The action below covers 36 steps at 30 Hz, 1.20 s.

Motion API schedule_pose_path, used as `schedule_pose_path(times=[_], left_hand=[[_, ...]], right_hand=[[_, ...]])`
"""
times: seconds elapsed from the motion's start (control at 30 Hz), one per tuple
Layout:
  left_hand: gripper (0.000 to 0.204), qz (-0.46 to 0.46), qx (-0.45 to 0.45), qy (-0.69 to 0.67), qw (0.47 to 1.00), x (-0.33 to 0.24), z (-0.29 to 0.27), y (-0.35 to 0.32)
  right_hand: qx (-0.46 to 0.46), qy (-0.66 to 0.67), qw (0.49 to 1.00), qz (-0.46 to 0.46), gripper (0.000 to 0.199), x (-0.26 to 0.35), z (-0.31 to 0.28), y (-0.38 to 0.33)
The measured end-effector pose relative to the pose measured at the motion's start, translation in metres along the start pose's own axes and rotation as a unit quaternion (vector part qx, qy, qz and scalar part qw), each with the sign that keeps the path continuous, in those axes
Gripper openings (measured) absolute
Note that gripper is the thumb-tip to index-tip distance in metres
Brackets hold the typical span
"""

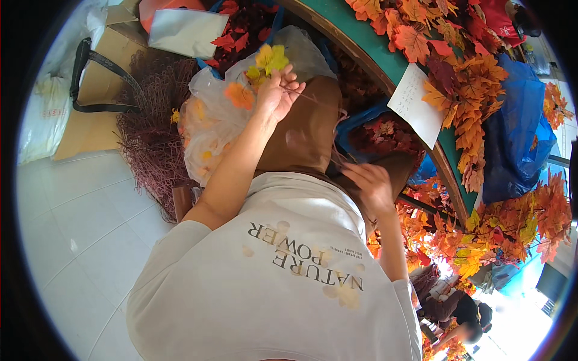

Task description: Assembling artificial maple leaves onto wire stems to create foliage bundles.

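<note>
My left hand (276, 95) is raised over a clear plastic bag (208, 123) of artificial leaves and grips a small sprig of yellow-green leaves (271, 59). An orange leaf (239, 95) hangs just beside its wrist. My right hand (372, 185) rests lower, above my brown-trousered lap (307, 129), fingers pinched on a thin brown stem (344, 161) that is hard to make out. My white printed shirt fills the lower middle.
A green curved table (367, 45) carries orange and red leaf garlands (466, 90) and a white paper sheet (415, 105). Blue plastic bags (512, 138) hang at right. A brown twig bundle (150, 132), a cardboard box (96, 114) and white floor tiles lie left. Another person (457, 313) crouches lower right.
</note>
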<state>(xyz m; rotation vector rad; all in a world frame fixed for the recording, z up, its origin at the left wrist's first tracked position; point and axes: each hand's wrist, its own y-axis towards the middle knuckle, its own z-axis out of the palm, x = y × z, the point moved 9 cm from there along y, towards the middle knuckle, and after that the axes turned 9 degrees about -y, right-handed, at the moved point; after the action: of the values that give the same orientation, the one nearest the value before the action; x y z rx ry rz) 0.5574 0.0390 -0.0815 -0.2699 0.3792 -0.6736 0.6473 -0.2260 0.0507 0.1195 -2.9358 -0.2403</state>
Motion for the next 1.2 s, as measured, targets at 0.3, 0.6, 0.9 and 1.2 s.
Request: schedule_pose_path(times=[0.3, 0.6, 0.9, 1.2], left_hand=[[0.043, -0.067, 0.292, 0.338, 0.892, 0.044, 0.14, -0.09], [0.047, -0.206, 0.442, 0.456, 0.745, 0.074, 0.181, -0.156], [0.025, -0.125, 0.344, 0.442, 0.819, 0.04, 0.173, -0.128], [0.016, 0.013, 0.183, 0.278, 0.943, 0.028, 0.158, -0.101]], right_hand=[[0.093, -0.052, 0.978, 0.177, 0.022, -0.016, -0.061, -0.08], [-0.27, 0.213, 0.922, 0.177, 0.016, -0.01, -0.134, 0.05], [-0.342, 0.293, 0.889, 0.086, 0.016, -0.009, -0.11, 0.114], [-0.15, 0.131, 0.977, 0.07, 0.024, -0.023, -0.137, 0.138]])
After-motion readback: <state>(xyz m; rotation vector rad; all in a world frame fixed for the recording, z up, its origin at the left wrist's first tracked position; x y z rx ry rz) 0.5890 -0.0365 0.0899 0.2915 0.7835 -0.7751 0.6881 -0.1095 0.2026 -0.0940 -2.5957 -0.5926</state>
